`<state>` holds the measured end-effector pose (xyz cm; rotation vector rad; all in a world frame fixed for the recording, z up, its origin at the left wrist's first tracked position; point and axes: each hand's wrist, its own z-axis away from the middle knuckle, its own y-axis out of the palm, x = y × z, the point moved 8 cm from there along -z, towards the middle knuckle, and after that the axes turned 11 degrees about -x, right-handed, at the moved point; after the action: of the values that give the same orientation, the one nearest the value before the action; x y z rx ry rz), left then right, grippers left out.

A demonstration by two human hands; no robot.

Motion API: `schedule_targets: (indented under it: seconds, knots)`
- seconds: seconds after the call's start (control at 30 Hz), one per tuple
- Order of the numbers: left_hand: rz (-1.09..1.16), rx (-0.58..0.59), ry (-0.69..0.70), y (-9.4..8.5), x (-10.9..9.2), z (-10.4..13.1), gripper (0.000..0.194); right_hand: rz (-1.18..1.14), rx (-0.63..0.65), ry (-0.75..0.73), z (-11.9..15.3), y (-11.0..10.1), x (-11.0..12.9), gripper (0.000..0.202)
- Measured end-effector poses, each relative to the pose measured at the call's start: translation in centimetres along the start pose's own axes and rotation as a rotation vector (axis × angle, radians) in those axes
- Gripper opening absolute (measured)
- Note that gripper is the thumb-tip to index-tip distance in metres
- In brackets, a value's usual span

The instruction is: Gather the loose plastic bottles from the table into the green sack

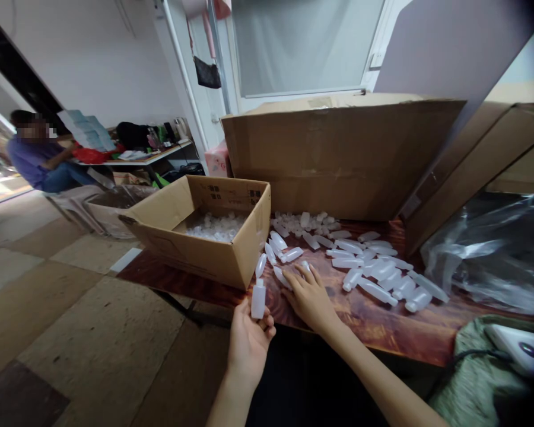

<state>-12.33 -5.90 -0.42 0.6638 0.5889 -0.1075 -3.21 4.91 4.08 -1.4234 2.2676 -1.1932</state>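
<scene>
A small translucent white plastic bottle [258, 300] stands upright in my left hand [250, 338], whose fingers are curled round its lower part at the table's front edge. My right hand [312, 301] reaches over the tabletop with its fingers stretched out and slightly apart. Its fingertips touch or nearly touch a lying bottle [281, 276] and a small white piece [305, 265], partly hidden by the fingers. More empty-looking bottles [381, 268] lie loose to the right of that hand. Behind them is a heap of small whitish plastic pieces [300, 222], perhaps caps.
An open cardboard box [204, 261] holding clear plastic pieces stands left on the reddish-brown table [338, 320]. A large carton [338, 160] backs the table. Clear plastic sheeting [485, 261] and a green bag [480, 367] are at right. A person [40, 151] sits far left.
</scene>
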Motion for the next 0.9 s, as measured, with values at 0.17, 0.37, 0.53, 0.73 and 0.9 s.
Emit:
schedule_targets:
  seconds: [0.17,0.37,0.53,0.73,0.9]
  knots:
    - [0.006,-0.055,0.004,-0.8,-0.2,-0.2,0.033,-0.142,-0.028,0.032,0.4,-3.7,1.7,0.032]
    - [-0.145,-0.052,0.188,-1.1,0.6,1.7,0.046,-0.565,0.217,0.068,3.1,-6.8,7.2,0.02]
    - [-0.28,-0.035,0.191,-0.5,2.1,2.6,0.044,-0.551,0.103,0.18,2.9,-6.6,5.6,0.02]
    - [-0.117,-0.023,-0.068,-1.2,1.7,2.0,0.041,-0.091,0.078,0.168,-0.8,-4.0,-4.6,0.024]
    - [-0.034,-0.123,-0.125,-2.5,0.9,1.9,0.019,-0.213,0.216,0.125,-0.9,-4.2,-2.9,0.026]
